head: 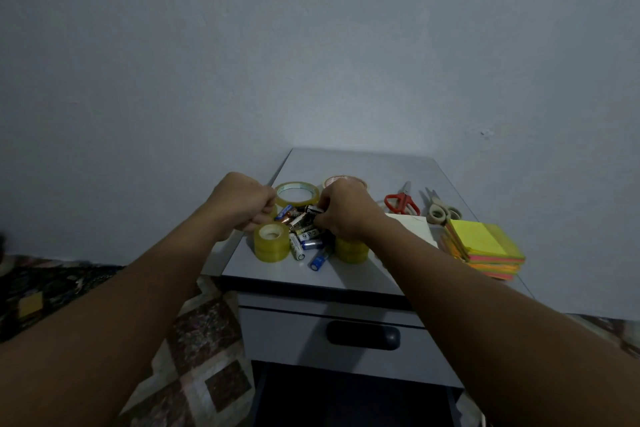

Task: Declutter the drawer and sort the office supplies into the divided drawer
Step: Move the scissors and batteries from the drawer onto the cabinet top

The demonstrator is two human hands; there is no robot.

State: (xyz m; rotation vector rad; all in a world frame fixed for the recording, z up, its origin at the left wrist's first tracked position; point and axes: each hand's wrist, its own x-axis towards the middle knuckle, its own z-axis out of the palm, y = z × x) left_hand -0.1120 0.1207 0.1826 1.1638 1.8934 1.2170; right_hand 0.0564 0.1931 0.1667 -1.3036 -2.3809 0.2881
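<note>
A pile of batteries (304,236) lies on the grey cabinet top (353,163), between yellow tape rolls (272,242). My left hand (242,201) is curled at the pile's left edge; what it holds is hidden. My right hand (346,210) curls over the pile's right side and pinches a dark battery (313,209). A wide clear tape ring (297,193) lies behind the pile. Below, the drawer front (294,333) with a black handle (363,335) is pulled out, and a dark opening shows beneath it.
Red scissors (401,202) and grey scissors (440,211) lie right of my hands. A stack of neon sticky notes (485,243) sits at the right edge beside a white card (415,225). A patterned rug (194,357) covers the floor on the left.
</note>
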